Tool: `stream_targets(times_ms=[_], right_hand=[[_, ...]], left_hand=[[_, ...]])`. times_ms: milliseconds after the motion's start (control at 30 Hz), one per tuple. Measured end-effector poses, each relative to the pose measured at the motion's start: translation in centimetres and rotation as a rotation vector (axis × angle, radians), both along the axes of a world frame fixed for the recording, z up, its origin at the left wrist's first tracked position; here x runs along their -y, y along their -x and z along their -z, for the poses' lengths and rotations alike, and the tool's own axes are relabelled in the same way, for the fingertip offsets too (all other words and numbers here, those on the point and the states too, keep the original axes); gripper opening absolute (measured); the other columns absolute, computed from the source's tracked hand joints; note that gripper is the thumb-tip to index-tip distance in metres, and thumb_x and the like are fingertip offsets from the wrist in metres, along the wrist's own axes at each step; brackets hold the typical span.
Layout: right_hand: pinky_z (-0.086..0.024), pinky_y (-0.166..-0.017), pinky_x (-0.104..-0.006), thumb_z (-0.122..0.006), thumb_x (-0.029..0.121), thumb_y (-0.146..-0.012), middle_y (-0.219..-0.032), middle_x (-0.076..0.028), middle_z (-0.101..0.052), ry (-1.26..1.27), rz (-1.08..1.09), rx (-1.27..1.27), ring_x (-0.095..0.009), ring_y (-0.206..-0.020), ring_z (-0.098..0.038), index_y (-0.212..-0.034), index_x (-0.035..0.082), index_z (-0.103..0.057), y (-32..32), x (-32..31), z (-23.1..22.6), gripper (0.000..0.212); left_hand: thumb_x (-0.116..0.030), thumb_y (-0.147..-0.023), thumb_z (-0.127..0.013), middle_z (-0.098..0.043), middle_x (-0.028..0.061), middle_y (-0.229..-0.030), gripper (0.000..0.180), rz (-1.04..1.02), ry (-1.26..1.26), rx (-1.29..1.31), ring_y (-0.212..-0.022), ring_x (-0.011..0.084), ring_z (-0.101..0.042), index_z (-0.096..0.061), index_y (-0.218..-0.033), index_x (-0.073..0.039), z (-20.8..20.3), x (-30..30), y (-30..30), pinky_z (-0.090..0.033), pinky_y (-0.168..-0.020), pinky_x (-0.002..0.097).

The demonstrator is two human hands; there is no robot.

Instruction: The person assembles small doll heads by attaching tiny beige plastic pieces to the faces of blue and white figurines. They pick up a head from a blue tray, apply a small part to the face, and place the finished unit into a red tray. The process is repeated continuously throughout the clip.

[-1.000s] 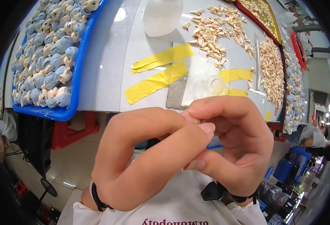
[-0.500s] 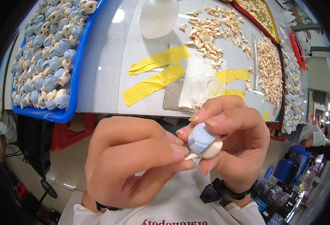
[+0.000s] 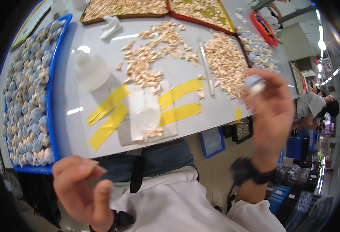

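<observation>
My right hand (image 3: 273, 106), smeared by motion, is raised at the right over the pile of small cream pointed pieces. Between its thumb and fingers is a small doll head (image 3: 256, 85) with light blue moulded hair. Low on the left, my left hand (image 3: 80, 189) holds nothing. Its thumb stands apart from the curled fingers, close to the near corner of a blue tray (image 3: 53, 116). Similar blue-haired doll heads (image 3: 29, 104) fill that tray. A clear round dish (image 3: 147, 119) sits on a white pad at the table's front edge, with a few cream pieces beside it.
Cream pointed pieces (image 3: 148, 58) lie scattered mid-table. Yellow tape strips (image 3: 108, 133) flank the pad. A translucent bottle (image 3: 92, 71) stands behind them. A metal strip (image 3: 206, 69) lies before the right pile. Trays of pieces (image 3: 125, 8) line the back. A person (image 3: 313, 110) sits far right.
My hands have parted. The right has carried the doll head up and right; the left has dropped left, off the small cream piece it was pinching. The view has shifted, showing more table.
</observation>
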State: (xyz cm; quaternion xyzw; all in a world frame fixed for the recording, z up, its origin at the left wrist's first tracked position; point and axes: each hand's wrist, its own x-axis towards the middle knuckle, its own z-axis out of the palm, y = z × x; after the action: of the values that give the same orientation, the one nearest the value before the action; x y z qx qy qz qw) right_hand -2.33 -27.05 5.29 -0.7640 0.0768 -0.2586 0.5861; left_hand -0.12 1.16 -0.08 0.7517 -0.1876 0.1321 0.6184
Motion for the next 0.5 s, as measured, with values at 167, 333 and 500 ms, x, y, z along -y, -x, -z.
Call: stream_targets(times_ms=[167, 333, 500], right_hand=[[-0.044, -0.072, -0.0273, -0.056, 0.004, -0.077, -0.098, -0.006, -0.057, 0.721, 0.319, -0.361, -0.017, -0.083, -0.055, -0.100, 0.003, -0.058, 3.4, 15.3, -0.3, 0.023], [-0.044, -0.076, -0.0348, -0.056, 0.007, -0.078, -0.099, -0.011, -0.054, 1.110, 0.253, -0.546, -0.029, -0.088, -0.054, -0.098, 0.005, -0.057, 2.7, 16.1, 0.3, 0.020], [-0.044, -0.077, -0.0371, -0.056, 0.010, -0.078, -0.101, -0.012, -0.054, 1.083, 0.379, -0.601, -0.030, -0.090, -0.055, -0.097, 0.005, -0.057, 2.5, 16.5, 0.1, 0.019]], left_hand=[[-0.008, -0.084, -0.055, -0.046, 0.0125, -0.100, 0.026, 0.043, -0.030, -0.112, -0.076, 0.0135, -0.046, -0.046, -0.107, 0.001, -0.7, -0.2, -0.6, -0.039, -0.068, 0.0240], [-0.004, -0.083, -0.053, -0.046, 0.0122, -0.100, 0.025, 0.111, -0.142, 0.047, -0.079, 0.0141, -0.047, -0.047, -0.107, 0.002, -1.2, 0.5, -0.9, -0.040, -0.069, 0.0237], [-0.002, -0.087, -0.046, -0.047, 0.0155, -0.110, 0.018, -0.046, -0.165, -0.034, -0.072, 0.0121, -0.048, -0.050, -0.104, 0.004, -1.7, -2.7, -2.0, -0.041, -0.062, 0.0234]])
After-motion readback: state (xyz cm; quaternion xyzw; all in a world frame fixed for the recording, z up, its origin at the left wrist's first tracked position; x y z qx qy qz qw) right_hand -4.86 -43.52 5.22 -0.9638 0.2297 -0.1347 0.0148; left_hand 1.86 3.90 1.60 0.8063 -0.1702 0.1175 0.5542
